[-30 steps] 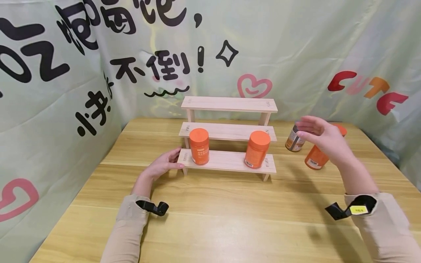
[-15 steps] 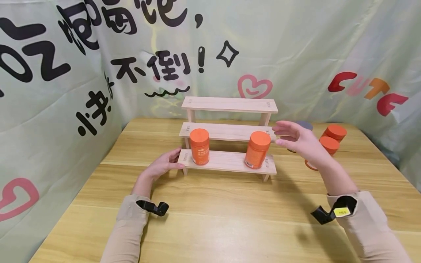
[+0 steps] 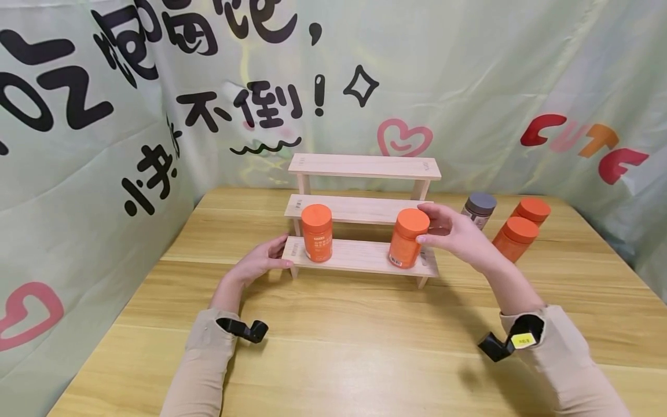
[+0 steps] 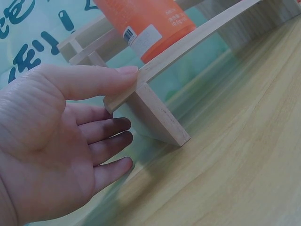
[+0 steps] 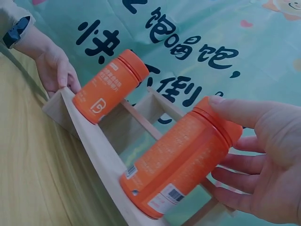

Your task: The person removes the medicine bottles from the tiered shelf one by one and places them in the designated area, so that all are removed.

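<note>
Flanking one three-tier rack [image 3: 359, 165] with two orange jars [image 3: 316, 234]: two hands [image 3: 259, 262]

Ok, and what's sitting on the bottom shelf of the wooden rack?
The bottom shelf holds a left orange jar and a right orange jar, which the right hand touches. Whatever is directly under each jar is covered and can't be seen.
</note>
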`<state>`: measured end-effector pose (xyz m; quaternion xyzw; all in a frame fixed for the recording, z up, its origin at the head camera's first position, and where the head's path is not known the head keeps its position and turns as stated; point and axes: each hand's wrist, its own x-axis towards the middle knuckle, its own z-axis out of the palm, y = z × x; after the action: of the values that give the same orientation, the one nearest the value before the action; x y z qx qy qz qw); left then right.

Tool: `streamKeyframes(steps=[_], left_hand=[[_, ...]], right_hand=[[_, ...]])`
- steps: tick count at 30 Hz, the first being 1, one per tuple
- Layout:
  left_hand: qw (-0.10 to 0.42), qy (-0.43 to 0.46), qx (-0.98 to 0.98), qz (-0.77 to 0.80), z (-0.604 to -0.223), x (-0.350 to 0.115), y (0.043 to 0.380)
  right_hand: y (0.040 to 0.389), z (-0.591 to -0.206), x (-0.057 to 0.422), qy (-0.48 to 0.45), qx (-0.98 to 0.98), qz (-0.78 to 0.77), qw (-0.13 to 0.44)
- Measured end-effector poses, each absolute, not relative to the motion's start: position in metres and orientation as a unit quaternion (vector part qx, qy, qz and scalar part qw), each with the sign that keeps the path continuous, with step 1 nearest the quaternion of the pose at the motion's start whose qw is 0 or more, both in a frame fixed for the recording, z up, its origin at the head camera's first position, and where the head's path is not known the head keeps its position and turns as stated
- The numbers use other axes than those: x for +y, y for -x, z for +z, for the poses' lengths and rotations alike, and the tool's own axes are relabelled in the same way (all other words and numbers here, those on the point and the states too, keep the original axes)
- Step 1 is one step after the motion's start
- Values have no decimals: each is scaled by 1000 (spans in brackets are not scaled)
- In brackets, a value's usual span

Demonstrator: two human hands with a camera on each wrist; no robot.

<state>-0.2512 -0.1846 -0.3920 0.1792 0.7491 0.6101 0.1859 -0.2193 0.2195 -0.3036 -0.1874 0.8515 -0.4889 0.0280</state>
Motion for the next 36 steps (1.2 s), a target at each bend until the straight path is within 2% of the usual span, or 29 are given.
streamKeyframes(steps=[8, 23, 36], left_hand=[[186, -181, 751, 607, -394, -185, 252], [183, -178, 752, 608, -395, -186, 253], [183, -175, 753, 607, -392, -185, 252]], right_hand=[[219, -311, 214, 194, 839, -507, 31], [222, -316, 210, 196, 848, -493, 3], [214, -313, 217, 195, 849, -488, -49]])
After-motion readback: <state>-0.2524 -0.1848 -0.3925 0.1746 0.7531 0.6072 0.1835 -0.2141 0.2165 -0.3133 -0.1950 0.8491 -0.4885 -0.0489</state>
